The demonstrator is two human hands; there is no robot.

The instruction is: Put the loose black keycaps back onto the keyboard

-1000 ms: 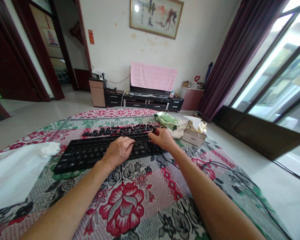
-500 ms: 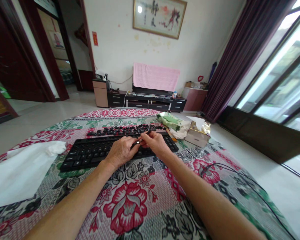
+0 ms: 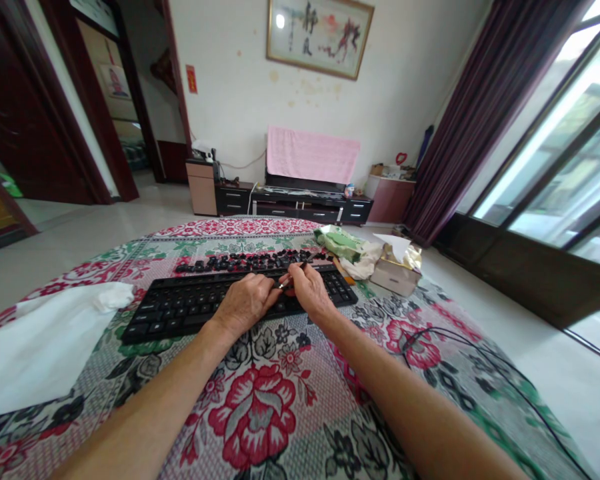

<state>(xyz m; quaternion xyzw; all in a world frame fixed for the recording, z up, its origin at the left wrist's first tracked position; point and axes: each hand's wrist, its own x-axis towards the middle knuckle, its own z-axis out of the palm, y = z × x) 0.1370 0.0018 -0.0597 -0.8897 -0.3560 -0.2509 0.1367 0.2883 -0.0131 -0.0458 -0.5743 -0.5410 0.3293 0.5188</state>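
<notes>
A black keyboard lies at a slant on the flowered tablecloth, and both hands are over its middle. My right hand is closed around a slim tool with a shiny metal part and a dark end rising above the fingers; its exact kind is unclear. Close beside it, my left hand has its fingers curled down at the keys near the metal part. What those left fingers pinch, if anything, is hidden. Behind the keyboard lies a long row of loose black keycaps.
White cloth or paper spreads at the left. To the right are a green and white packet, an opened tissue box and a black cable. A flowered tablecloth covers the rounded table.
My right hand has shifted slightly and turned, with the slim tool now more upright. My left hand stays nearly in place on the keyboard.
</notes>
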